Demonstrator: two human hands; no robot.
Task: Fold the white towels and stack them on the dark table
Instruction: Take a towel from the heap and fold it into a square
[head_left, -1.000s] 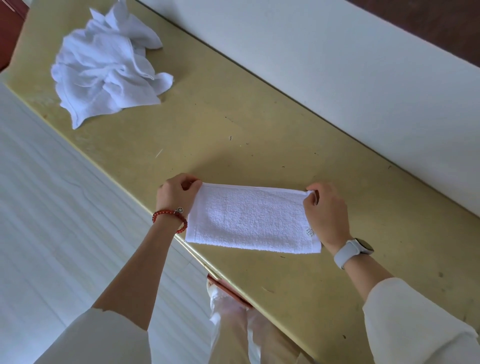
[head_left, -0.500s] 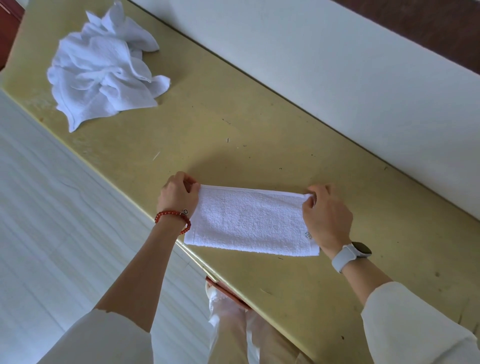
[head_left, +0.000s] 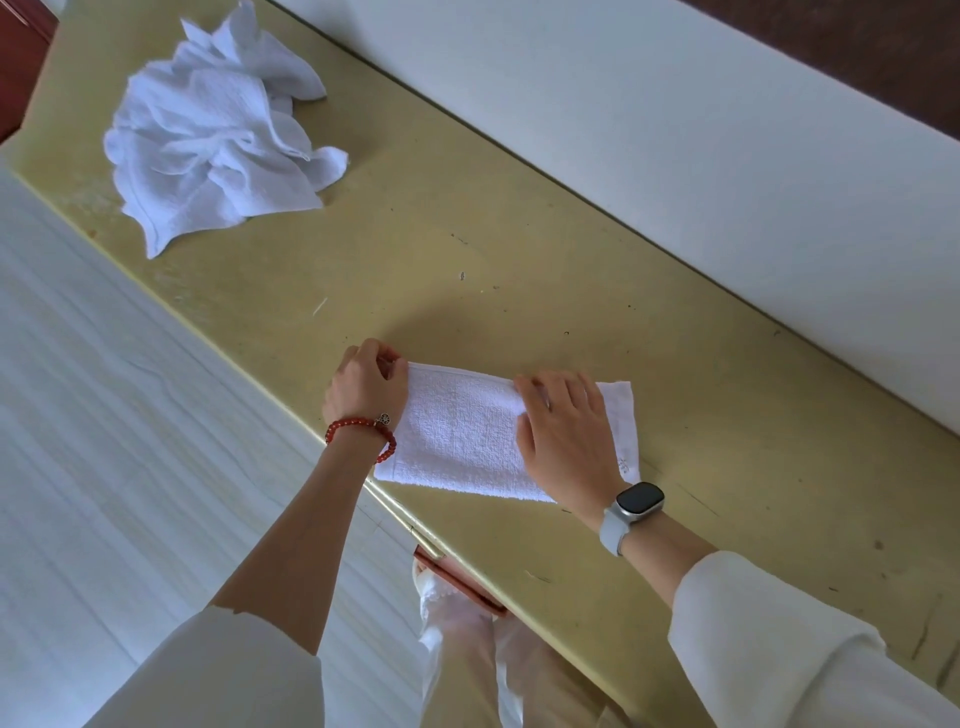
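Left hand fingers pinch towel end, ready to fold; right hand fingers flat, slightly spread, pinning middle to surface.

The folded towel and crumpled towel pile are white; the table is yellowish, speckled with dark marks; bead bracelet red; watch black-faced, band perhaps pale grey.

The right hand covers the folded towel's middle; its small corner mark is illegible.
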